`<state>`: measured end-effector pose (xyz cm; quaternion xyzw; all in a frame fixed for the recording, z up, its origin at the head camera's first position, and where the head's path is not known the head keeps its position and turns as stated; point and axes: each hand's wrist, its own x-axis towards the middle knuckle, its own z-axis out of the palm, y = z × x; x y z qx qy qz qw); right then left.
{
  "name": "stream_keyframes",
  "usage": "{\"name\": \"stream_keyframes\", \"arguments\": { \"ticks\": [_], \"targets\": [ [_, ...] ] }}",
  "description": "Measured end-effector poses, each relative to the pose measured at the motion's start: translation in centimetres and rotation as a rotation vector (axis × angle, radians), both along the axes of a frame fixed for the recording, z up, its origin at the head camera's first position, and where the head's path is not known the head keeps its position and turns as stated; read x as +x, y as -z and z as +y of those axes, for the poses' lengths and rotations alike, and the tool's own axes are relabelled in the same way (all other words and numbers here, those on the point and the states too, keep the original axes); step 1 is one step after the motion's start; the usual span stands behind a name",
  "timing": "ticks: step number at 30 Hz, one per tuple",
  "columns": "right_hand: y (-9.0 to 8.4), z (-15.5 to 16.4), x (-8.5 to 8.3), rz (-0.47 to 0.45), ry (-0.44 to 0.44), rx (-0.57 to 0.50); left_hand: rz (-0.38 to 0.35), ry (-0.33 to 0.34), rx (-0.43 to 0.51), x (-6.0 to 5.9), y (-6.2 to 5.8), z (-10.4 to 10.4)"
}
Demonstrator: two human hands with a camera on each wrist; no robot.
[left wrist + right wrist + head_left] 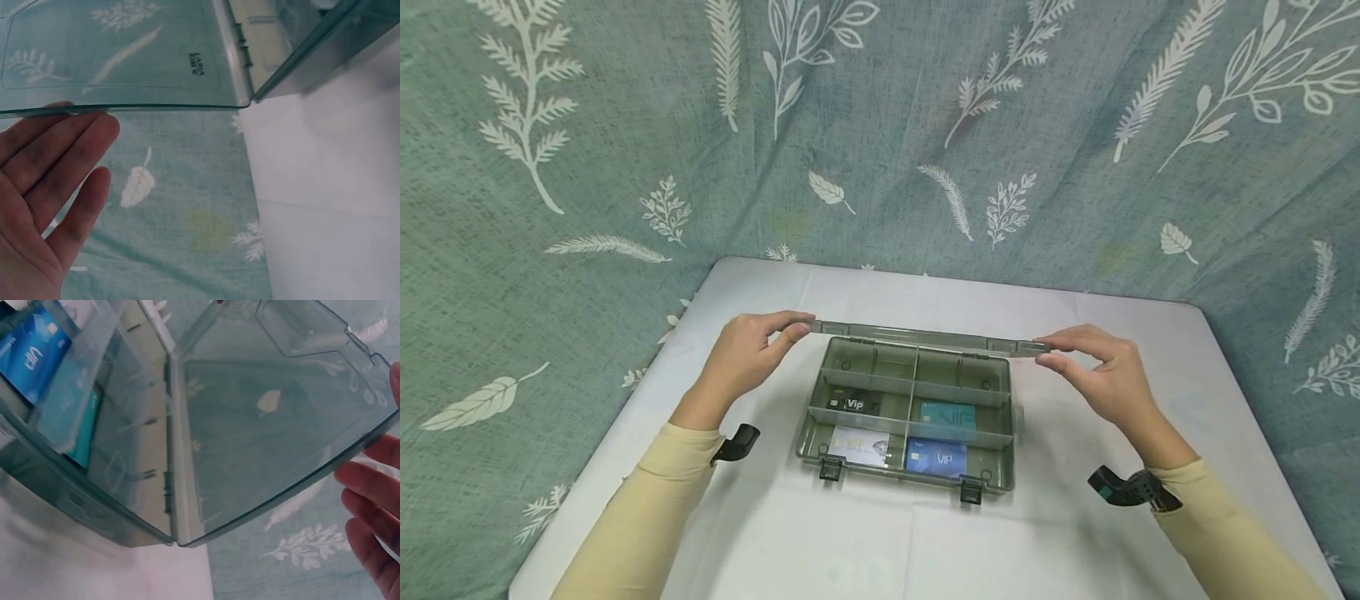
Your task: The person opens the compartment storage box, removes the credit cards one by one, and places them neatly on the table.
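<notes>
Both hands pinch lid [925,337] ends of organizer box [910,417]: left hand [745,354], right hand [1101,375]. Lid mid-swing w/ cards [936,457] between wrists; next needs even, level motion.

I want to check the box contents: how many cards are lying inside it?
4. A black card middle-left, a teal card middle-right, a white card front-left, a blue card front-right. The rear compartments look empty.

Organizer box [910,417] sits centrally on tabletop [1075,542]. Four cards [936,457] lie in its near compartments. Raised lid [925,337] stands behind, between both hands.
</notes>
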<state>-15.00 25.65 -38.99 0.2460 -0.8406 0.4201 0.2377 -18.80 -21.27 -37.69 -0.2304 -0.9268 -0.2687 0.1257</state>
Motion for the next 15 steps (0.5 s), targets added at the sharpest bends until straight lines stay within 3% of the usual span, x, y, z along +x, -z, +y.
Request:
{"name": "stream_keyframes", "arguments": {
  "ticks": [8,15],
  "targets": [
    [0.0,-0.2,-0.5,0.017,0.033,-0.019,0.016,-0.025,0.026,-0.5,-0.3,0.1],
    [-0.2,-0.7,-1.3,0.058,0.055,-0.026,0.036,0.009,0.176,-1.3,-0.3,0.4]
  ]
}}
